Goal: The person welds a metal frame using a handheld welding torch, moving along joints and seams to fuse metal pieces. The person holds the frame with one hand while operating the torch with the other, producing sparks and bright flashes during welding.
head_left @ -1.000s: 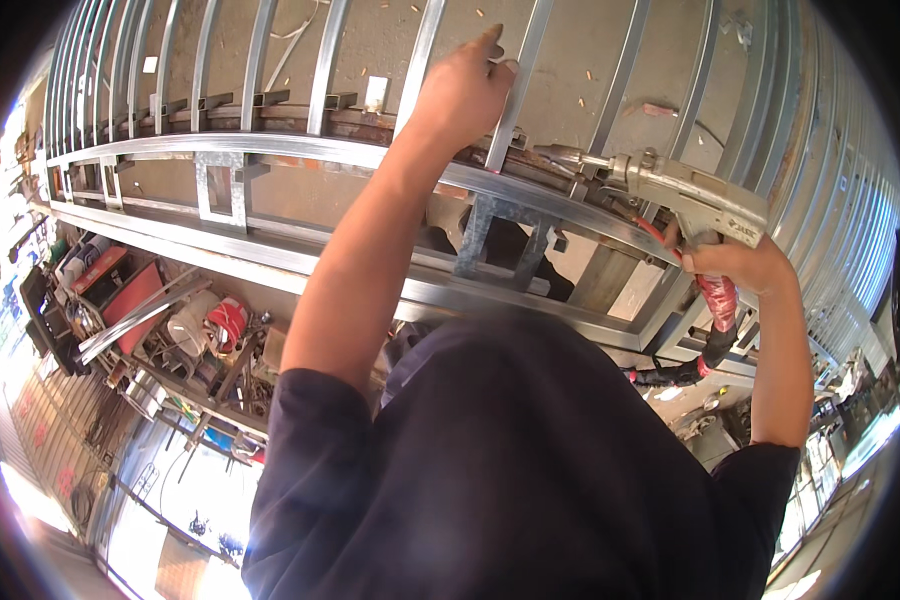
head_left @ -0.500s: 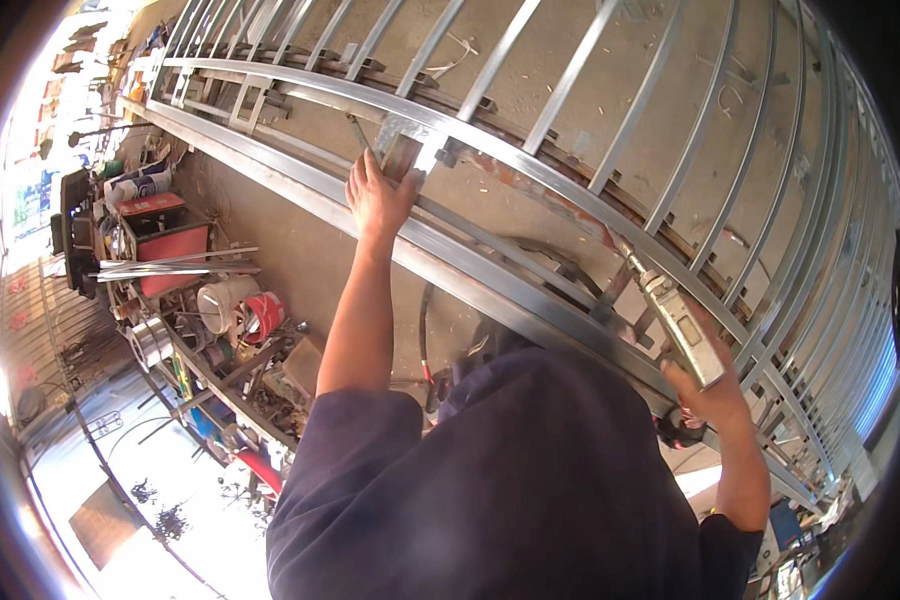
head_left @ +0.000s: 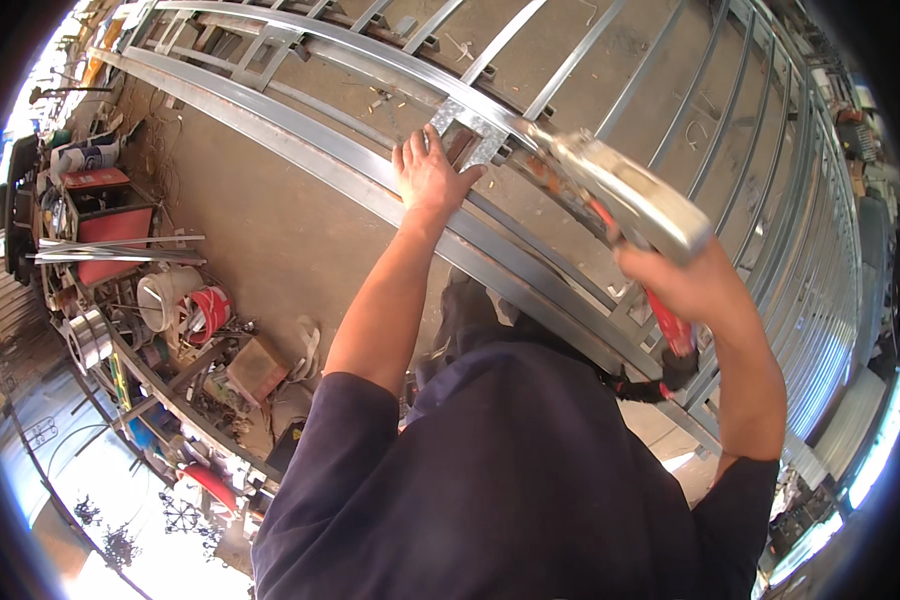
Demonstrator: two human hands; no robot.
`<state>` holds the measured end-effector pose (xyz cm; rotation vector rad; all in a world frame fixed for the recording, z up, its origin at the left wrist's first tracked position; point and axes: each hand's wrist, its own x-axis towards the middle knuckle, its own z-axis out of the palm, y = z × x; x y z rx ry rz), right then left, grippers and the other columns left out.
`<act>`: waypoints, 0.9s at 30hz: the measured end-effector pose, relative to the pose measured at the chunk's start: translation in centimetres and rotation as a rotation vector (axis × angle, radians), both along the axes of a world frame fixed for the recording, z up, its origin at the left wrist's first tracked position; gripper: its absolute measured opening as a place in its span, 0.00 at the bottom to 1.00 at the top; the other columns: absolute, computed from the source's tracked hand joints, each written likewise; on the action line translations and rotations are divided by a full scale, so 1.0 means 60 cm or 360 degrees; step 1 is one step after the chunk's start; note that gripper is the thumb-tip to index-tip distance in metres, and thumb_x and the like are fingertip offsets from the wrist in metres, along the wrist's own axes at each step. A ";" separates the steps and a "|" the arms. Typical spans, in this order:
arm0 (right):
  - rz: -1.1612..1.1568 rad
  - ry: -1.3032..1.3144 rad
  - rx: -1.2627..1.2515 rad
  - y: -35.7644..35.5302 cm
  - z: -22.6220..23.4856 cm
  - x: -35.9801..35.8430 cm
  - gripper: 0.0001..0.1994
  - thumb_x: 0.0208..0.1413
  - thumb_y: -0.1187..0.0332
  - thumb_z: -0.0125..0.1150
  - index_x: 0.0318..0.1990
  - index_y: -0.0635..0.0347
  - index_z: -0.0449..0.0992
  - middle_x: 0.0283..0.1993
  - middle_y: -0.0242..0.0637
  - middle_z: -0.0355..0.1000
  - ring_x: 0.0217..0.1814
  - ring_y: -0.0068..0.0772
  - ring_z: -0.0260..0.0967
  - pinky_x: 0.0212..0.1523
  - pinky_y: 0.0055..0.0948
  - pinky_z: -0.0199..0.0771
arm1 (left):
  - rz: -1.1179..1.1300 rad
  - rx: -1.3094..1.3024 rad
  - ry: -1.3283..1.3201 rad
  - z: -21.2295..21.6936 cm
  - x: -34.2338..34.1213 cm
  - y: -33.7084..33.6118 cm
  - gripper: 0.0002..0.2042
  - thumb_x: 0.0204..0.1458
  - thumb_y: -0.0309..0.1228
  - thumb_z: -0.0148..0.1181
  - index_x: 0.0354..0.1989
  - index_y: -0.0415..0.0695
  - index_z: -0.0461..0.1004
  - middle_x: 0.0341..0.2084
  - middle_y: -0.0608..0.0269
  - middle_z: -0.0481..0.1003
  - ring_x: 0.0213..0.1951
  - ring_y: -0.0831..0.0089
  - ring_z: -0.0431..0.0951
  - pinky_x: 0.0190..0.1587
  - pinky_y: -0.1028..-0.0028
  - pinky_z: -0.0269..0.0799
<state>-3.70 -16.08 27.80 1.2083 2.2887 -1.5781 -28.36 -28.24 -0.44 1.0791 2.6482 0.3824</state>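
While we lean over a long metal frame (head_left: 300,130) of pale rails and crossbars laid flat on a concrete floor (head_left: 260,230), our work shows as partly done. Many crossbars already sit in place between the long rails, running away toward the upper right. A small metal bracket (head_left: 467,128) sits at one joint, and we judge that joint to be the one in hand; we cannot tell whether it is fastened yet.

Our left hand (head_left: 429,172) lies open and flat, fingers spread, pressing on the rail just beside the bracket. Our right hand (head_left: 692,282) is closed tightly around the red handles of a crimping tool (head_left: 625,195), a silver-headed hand tool. Its nose points at the bracket and appears to reach the joint, though its tip is blurred.

To the left, well apart from the frame, lie buckets (head_left: 182,302), a red box (head_left: 110,225) and loose metal strips (head_left: 120,245).
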 end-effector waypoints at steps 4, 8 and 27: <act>0.0133 -0.0065 0.0300 0.004 -0.117 -0.110 0.35 0.53 0.63 0.69 0.72 0.52 0.72 0.52 0.47 0.84 0.53 0.45 0.82 0.58 0.39 0.79 | 0.0000 -0.0007 -0.0074 0.001 0.004 0.001 0.60 0.47 0.65 0.72 0.80 0.35 0.55 0.74 0.45 0.63 0.78 0.55 0.58 0.82 0.52 0.43; 0.0279 0.0127 0.0717 -0.011 -0.225 -0.147 0.40 0.50 0.65 0.73 0.75 0.38 0.68 0.54 0.54 0.82 0.58 0.61 0.80 0.60 0.47 0.82 | -0.0069 -0.0068 -0.0128 0.022 0.007 0.003 0.57 0.52 0.65 0.68 0.81 0.36 0.54 0.76 0.48 0.61 0.80 0.56 0.55 0.83 0.51 0.40; 0.0448 0.0058 0.1033 -0.036 -0.268 -0.189 0.42 0.53 0.63 0.74 0.76 0.38 0.64 0.53 0.48 0.83 0.52 0.59 0.82 0.50 0.51 0.85 | -0.0173 0.0003 -0.0196 0.017 -0.016 -0.013 0.61 0.47 0.63 0.73 0.79 0.31 0.52 0.75 0.45 0.60 0.80 0.53 0.53 0.83 0.51 0.41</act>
